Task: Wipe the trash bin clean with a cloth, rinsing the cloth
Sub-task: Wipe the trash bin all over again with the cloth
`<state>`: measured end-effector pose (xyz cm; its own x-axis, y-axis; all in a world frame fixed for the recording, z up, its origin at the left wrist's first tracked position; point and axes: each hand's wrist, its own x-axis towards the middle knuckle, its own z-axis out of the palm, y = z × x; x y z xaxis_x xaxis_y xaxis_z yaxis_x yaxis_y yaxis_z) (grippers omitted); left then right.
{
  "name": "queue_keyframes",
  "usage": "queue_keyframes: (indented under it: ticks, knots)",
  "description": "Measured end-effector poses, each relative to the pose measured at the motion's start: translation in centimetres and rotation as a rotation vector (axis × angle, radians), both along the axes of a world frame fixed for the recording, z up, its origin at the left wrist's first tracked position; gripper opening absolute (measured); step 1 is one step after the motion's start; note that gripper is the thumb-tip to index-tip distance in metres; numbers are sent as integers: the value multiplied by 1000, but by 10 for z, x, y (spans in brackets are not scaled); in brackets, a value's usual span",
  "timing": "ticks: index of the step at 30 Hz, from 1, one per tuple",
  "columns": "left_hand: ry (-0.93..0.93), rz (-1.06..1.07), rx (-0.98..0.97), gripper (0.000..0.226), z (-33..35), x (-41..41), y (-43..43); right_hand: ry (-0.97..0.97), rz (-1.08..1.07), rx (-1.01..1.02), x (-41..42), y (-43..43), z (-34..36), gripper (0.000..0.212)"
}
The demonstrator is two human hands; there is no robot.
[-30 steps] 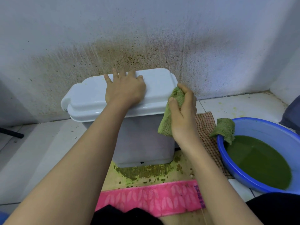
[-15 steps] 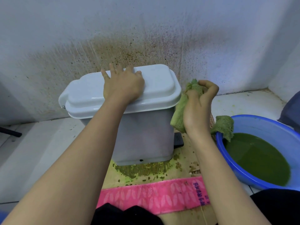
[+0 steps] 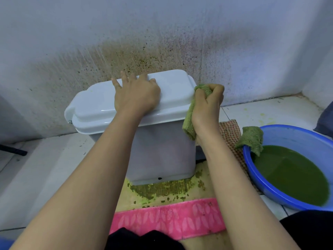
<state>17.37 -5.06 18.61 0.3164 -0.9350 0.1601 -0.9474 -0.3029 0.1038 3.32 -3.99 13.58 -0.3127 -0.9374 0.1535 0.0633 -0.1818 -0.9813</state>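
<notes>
I see the white trash bin (image 3: 162,150) standing on the tiled floor (image 3: 39,168) close to a wall (image 3: 162,42) that is speckled brown and green just behind it. The bin's lid (image 3: 97,109) is down. My left hand (image 3: 137,98) lies flat on top of the lid, fingers spread and reaching over its far edge. My right hand (image 3: 207,109) is at the right end of the bin, fingers curled tight round a green cloth (image 3: 188,123). The top of the cloth is bunched against the lid's right corner and the loose end hangs down along the bin's right side. Right of the bin sits a blue basin (image 3: 297,136) holding murky green water (image 3: 292,177), with a second green rag (image 3: 251,138) draped over the rim nearest the bin. Between the bin and the basin lies a checked mat (image 3: 231,132). Directly in front of the bin's base the floor has a patch of green grime (image 3: 162,189), and nearer to me than that lies a pink patterned strip (image 3: 167,217).
</notes>
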Motion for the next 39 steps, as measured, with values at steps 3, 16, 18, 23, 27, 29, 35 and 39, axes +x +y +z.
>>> queue_keyframes:
  ticks: [3,16,18,23,27,29,35,39]
  knots:
    - [21,8,3,54,2,-1,0,-52,13,-2,-2,2,0,12]
    - [45,14,-2,54,2,-3,9,-436,-89,35,-28,54,-43,10]
    - [45,14,-7,53,2,-3,8,-359,-6,-8,-20,51,-31,16]
    - [40,-2,8,53,1,-3,7,-425,13,102,-18,23,-28,10]
    - [42,-17,7,54,0,0,6,-546,246,203,-36,-10,-26,6]
    - [70,-30,-35,52,1,-4,9,-539,353,243,-41,-29,-24,6]
    - [114,-113,-204,50,4,-17,33,-426,364,267,-37,-71,-15,15]
    - [243,-190,-19,62,17,-7,16,-517,404,284,-42,-36,-29,6]
